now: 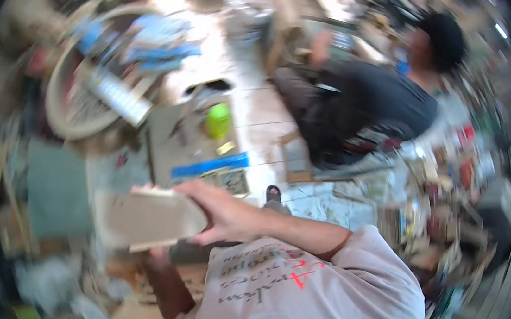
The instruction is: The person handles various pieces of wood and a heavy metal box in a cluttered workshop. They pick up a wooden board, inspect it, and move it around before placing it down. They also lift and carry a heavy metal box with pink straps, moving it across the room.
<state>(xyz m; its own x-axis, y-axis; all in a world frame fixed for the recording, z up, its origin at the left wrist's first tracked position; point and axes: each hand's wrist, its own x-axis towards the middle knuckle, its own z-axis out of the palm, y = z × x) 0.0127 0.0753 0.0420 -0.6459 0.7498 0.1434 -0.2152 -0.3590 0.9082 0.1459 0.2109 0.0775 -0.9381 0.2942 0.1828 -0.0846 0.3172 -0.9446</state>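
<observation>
A flat, brown-faced block with pale cream edges (pixel 149 218) is held raised in front of the torso, its broad face turned upward, presumably so that the surface can be viewed. Its angled right end is grasped by the right hand (pixel 226 214), the fingers being laid along the upper edge and the thumb set near the lower corner; control of the block is judged to rest chiefly there. The left hand (pixel 159 256) is placed at the lower edge, probably to steady the load, but its fingers are largely hidden and their grip cannot be told. Beyond, a bright lime-green cup (pixel 217 121) is stood on a grey-brown board (pixel 163 124), apparently for ready reach. A long white carton (pixel 117 94) is rested slantwise across a round cream basin (pixel 57 113), in which blue sheet-like material (pixel 161 46) is heaped, seemingly for storage. Finer detail is lost to blur.
</observation>
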